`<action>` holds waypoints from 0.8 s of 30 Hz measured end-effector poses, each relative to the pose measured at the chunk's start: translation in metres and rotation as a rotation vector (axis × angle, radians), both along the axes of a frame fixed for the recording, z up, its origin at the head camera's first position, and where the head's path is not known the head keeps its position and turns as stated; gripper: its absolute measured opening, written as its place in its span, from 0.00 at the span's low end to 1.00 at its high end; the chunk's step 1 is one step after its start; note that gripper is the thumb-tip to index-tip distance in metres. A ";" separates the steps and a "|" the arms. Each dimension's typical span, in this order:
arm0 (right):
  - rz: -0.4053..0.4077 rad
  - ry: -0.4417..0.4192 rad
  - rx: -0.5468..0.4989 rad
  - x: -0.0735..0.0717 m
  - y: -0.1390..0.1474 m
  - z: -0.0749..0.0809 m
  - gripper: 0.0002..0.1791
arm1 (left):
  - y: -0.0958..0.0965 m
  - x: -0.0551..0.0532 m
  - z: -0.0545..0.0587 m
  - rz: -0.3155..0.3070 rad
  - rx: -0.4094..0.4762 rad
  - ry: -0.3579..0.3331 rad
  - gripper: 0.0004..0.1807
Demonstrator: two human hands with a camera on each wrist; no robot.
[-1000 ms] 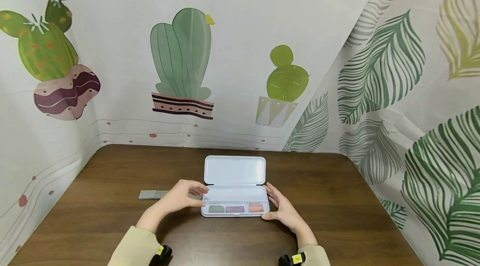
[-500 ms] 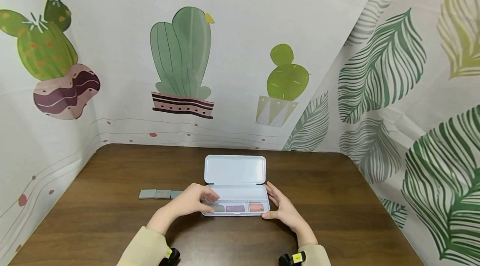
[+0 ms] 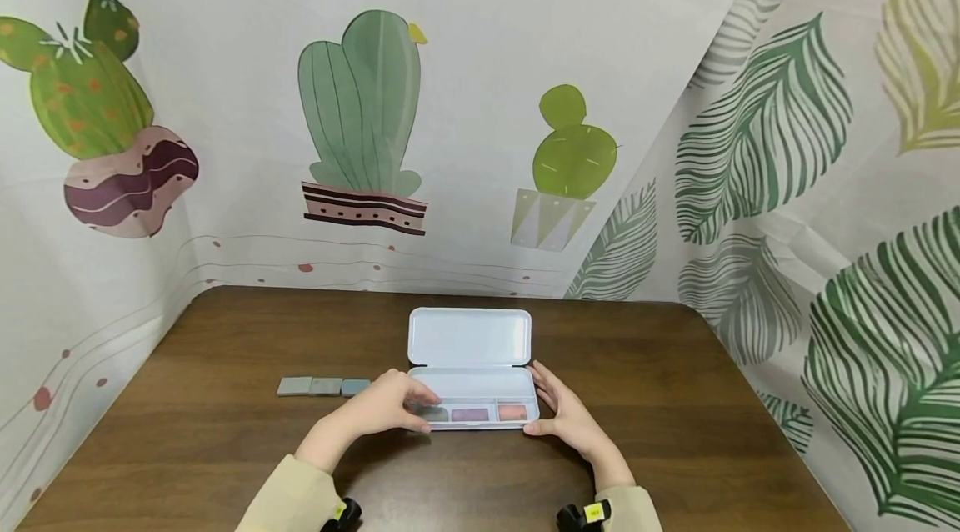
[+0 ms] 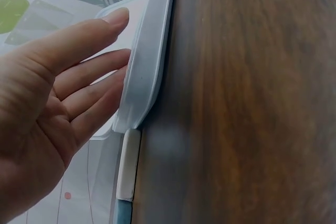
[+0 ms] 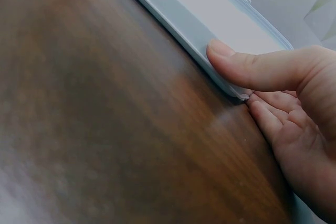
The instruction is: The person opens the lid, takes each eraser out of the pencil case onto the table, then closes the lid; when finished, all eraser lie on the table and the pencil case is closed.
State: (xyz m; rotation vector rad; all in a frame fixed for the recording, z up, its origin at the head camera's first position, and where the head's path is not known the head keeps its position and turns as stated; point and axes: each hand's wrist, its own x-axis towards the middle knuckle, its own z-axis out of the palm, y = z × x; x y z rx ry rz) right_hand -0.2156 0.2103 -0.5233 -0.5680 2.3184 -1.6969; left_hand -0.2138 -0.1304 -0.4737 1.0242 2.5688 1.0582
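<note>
A white hinged case (image 3: 480,426) lies on the wooden table with its lid (image 3: 469,337) folded back. In its front compartments sit flat grey-green (image 3: 436,414), purple (image 3: 470,415) and pink (image 3: 513,413) pieces. Over the case's left end reaches my left hand (image 3: 382,407), partly covering the grey-green piece. In the left wrist view its fingers extend over the case wall (image 4: 144,72), with the thumb apart from them. My right hand (image 3: 567,415) grips the right end, thumb (image 5: 231,66) on the front corner and fingers round the side.
Left of the case, flat pieces lie in a row: light grey (image 3: 295,386), greyish green (image 3: 326,386) and blue (image 3: 356,387). My left hand hides where the row ends. Behind the table (image 3: 675,399) hangs cloth (image 3: 465,182) printed with cacti and leaves.
My left hand has moved right, from the case's left edge to over its left compartment, uncovering more of the row of pieces. My right hand has stayed at the right end.
</note>
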 end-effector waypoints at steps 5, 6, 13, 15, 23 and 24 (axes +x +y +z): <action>0.006 0.013 0.006 -0.001 0.000 -0.001 0.58 | 0.002 0.002 0.000 0.014 -0.035 0.021 0.20; 0.006 0.015 0.007 -0.001 0.000 -0.002 0.58 | 0.003 0.002 0.001 0.018 -0.037 0.023 0.19; 0.004 0.012 0.006 0.000 0.001 -0.002 0.58 | 0.004 0.003 -0.001 0.040 -0.041 0.052 0.19; 0.006 0.010 0.004 0.000 0.000 -0.001 0.58 | 0.005 0.003 -0.002 0.045 -0.042 0.063 0.19; 0.009 0.012 -0.002 0.001 0.000 0.000 0.58 | 0.008 0.004 -0.004 0.037 -0.009 0.061 0.18; 0.008 0.012 -0.001 0.001 0.000 0.000 0.58 | 0.008 0.004 -0.005 0.041 -0.006 0.061 0.18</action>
